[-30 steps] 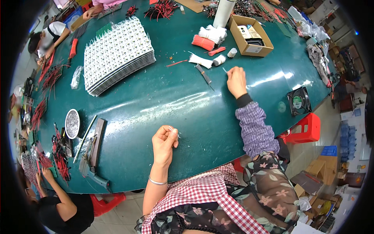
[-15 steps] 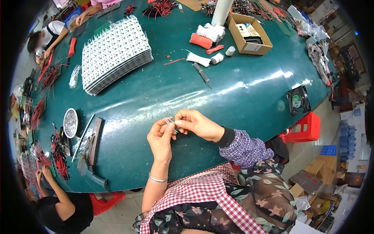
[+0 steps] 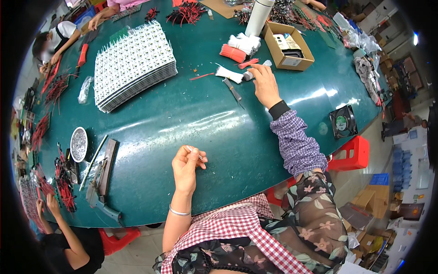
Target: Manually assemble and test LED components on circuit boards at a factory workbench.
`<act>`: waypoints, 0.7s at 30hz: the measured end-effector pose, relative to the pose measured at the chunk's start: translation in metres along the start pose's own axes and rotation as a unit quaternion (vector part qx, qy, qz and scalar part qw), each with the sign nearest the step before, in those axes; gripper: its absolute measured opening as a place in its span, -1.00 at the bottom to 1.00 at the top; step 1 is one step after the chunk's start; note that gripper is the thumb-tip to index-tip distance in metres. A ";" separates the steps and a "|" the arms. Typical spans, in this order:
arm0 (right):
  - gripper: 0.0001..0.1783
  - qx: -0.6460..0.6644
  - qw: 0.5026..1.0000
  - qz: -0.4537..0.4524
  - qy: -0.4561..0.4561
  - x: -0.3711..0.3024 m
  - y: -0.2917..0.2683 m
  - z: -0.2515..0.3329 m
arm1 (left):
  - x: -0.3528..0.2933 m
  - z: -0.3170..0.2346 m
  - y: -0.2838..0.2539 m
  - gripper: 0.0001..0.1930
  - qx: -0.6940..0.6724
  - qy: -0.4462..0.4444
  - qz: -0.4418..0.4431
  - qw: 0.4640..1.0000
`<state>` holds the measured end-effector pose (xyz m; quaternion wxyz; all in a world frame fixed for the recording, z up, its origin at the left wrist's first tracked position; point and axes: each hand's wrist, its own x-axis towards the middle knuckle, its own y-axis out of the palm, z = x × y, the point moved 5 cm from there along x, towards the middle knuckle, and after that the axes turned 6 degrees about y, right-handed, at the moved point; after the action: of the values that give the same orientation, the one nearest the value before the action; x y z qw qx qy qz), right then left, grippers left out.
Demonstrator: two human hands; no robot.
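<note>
My left hand (image 3: 187, 164) hovers over the near part of the green table (image 3: 182, 114), pinching a few thin white wires (image 3: 195, 152) between thumb and fingers. My right hand (image 3: 263, 84) is stretched far out across the table, its fingertips on a small white bundle of wires (image 3: 229, 74) and a little white roll (image 3: 248, 75). A red bundle (image 3: 232, 53), a red marker-like stick (image 3: 247, 63) and a grey hand tool (image 3: 233, 91) lie right beside that hand.
A stack of white studded panels (image 3: 134, 64) lies far left. An open cardboard box (image 3: 288, 45) and a white cylinder (image 3: 258, 17) stand far right. A metal dish (image 3: 78, 144) and tools (image 3: 104, 176) sit near left. A black fan (image 3: 343, 121) lies right. Other people work at the table's left edge.
My right hand left the left hand, where both met half a second ago, and reached back out to the white bundles. The left hand stayed, still pinching wires.
</note>
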<state>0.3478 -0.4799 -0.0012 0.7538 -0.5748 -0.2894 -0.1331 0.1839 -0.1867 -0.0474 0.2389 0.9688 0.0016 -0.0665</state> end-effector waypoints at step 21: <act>-0.73 0.446 0.796 0.296 0.283 -0.079 0.000 0.201 | -0.013 -0.040 -0.032 -0.80 0.137 0.073 -0.065 0.986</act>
<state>0.2277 -0.3006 -0.0136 0.9776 -0.1688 0.0936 0.0839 0.1747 -0.1398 -0.0252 0.0979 0.9925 0.0724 -0.0104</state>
